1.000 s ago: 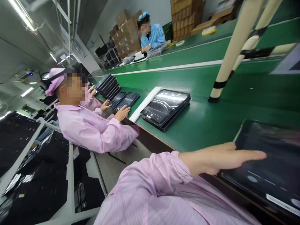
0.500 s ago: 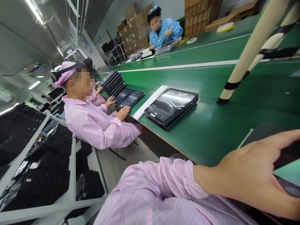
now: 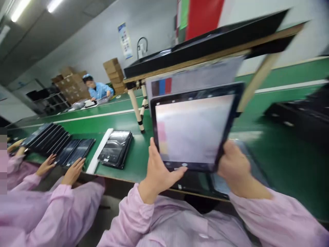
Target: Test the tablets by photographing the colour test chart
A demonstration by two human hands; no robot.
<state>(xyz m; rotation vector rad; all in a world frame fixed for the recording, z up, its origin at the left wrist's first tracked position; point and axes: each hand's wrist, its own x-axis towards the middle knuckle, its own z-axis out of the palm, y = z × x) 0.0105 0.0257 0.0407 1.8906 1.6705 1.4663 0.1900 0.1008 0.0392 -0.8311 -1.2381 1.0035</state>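
Note:
Upright in front of me is a black-framed, tablet-sized panel [image 3: 194,128] with a pale middle and pink and yellowish patches at its left side. Small marks dot its dark border. My left hand [image 3: 160,173] grips the lower left corner, thumb across the bottom border. On the lower right edge, my right hand [image 3: 235,168] is closed around the frame, its fingers partly hidden and blurred. Under the held panel, more dark flat panels [image 3: 191,181] lie at the bench's front edge. A sheet with colour bars [image 3: 161,86] hangs behind it.
A wooden-edged shelf [image 3: 205,51] on pale legs [image 3: 135,108] stands over the green bench [image 3: 144,145]. To the left are a stack of panels [image 3: 115,149] and a white strip [image 3: 100,151]. A co-worker's hands [image 3: 73,171] touch other panels. Dark items [image 3: 303,113] lie at right.
My view has swung to the right. The panel, earlier cut off at the right edge, is now upright before me in both hands; my right hand and the shelf have come into view.

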